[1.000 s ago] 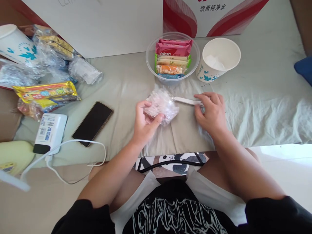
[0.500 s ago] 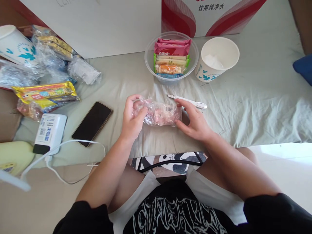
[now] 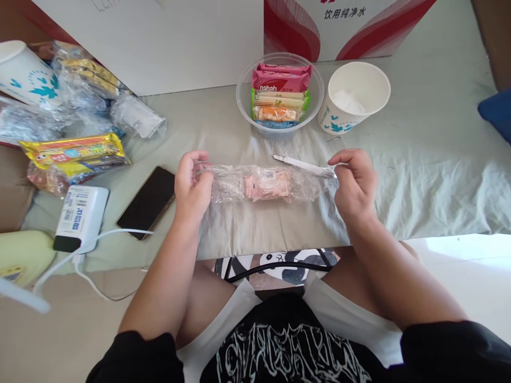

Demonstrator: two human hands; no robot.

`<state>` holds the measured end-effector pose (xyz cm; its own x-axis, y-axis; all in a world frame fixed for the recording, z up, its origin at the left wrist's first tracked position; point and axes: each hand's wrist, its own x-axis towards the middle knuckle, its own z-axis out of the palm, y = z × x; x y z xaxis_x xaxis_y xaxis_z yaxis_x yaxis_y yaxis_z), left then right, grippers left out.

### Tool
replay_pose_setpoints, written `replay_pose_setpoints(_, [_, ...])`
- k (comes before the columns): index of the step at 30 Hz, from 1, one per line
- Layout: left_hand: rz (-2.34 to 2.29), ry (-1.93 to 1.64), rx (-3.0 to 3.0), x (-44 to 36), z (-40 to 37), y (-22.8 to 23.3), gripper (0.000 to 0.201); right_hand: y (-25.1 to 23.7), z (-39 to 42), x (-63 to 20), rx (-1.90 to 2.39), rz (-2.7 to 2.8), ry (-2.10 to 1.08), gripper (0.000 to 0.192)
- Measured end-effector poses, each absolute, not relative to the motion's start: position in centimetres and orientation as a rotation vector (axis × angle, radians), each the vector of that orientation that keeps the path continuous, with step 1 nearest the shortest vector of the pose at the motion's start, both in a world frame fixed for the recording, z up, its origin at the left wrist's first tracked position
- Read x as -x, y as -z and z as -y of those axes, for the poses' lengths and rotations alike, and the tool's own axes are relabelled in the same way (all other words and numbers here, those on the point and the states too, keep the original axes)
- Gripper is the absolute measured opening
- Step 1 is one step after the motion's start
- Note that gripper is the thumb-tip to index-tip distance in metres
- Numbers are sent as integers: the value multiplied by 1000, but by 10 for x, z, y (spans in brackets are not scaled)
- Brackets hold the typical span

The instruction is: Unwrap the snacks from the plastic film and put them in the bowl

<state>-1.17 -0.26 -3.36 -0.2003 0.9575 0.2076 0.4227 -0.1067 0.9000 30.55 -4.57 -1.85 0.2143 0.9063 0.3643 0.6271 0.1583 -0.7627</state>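
Stretched between my hands is a clear plastic wrapper (image 3: 227, 183) around a pink block-shaped item (image 3: 267, 185), whose exact kind I cannot make out. My left hand (image 3: 192, 183) pinches the wrapper's left end, thumb against curled fingers. At the opposite end, my right hand (image 3: 355, 183) has thumb and forefinger closed on the plastic. A slim white-handled knife (image 3: 301, 164) lies just behind the wrapper, its handle end near my right fingertips. A clear round bowl (image 3: 240, 101) with several packaged snacks (image 3: 280, 82) stands farther back.
Right of the bowl stands a paper cup (image 3: 355, 90) with white contents. A phone (image 3: 147, 202), a white power bank (image 3: 82, 218) with a cable, and a heap of packaged snacks (image 3: 75, 151) lie at left. Large cartons (image 3: 191, 42) line the back.
My hands have moved apart, the left leftward and the right rightward. The bunched wrapper is now drawn out long and flat, with the pink item showing in its middle.
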Motion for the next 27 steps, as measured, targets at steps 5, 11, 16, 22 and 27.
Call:
replay_pose_setpoints(5, [-1606,-891,-1988,5,8,22,19,24,48,-298,1446,1921,-441,39])
replay_pose_setpoints(11, [-1601,-1073,-2106,1,16,11,15,21,55,-299,1417,1901,-295,14])
replay_pose_setpoints(16, [-1403,-1274,-2129,3,33,-10,15,3,69,-301,1230,1868,-273,9])
replay_pose_setpoints(22, [-1097,-543,-1845,16,49,-34,15,-12,83,-307,1131,2063,-904,19])
replay_pose_setpoints(27, [-929,0,-1584,20,50,-32,15,-8,79,-305,1407,2323,-1203,34])
